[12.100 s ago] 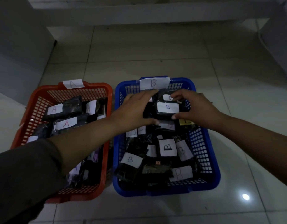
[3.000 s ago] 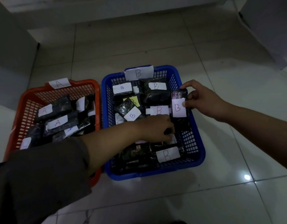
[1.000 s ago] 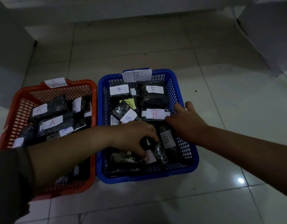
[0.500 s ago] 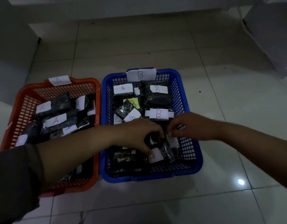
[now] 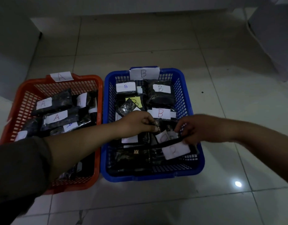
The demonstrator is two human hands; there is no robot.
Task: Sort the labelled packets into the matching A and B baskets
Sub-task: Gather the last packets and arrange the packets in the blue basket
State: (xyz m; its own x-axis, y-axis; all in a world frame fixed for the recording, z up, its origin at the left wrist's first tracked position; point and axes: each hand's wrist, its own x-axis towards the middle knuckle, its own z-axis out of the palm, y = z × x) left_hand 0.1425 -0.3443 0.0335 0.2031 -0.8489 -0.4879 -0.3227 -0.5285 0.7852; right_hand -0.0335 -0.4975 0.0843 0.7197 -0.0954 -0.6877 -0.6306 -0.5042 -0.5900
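A red basket (image 5: 21, 101) tagged A stands at the left and holds several dark packets with white A labels (image 5: 56, 117). Beside it, a blue basket (image 5: 187, 101) tagged B holds several dark packets with B labels (image 5: 160, 113). Both my hands are inside the blue basket. My left hand (image 5: 138, 121) pinches the top of a dark packet (image 5: 157, 125) near the basket's middle. My right hand (image 5: 194, 129) grips the edge of a flat dark packet (image 5: 174, 147) with a white label, lifted at the near right of the basket.
The two baskets sit side by side on a pale tiled floor (image 5: 156, 46). A grey wall block (image 5: 11, 51) rises at the left and a white piece of furniture (image 5: 274, 34) at the far right. A light glare (image 5: 238, 183) shows on the near tile.
My right hand has pulled back toward the basket's right wall and lifted a flat packet by its edge. My left hand has risen slightly and now pinches a packet in the middle.
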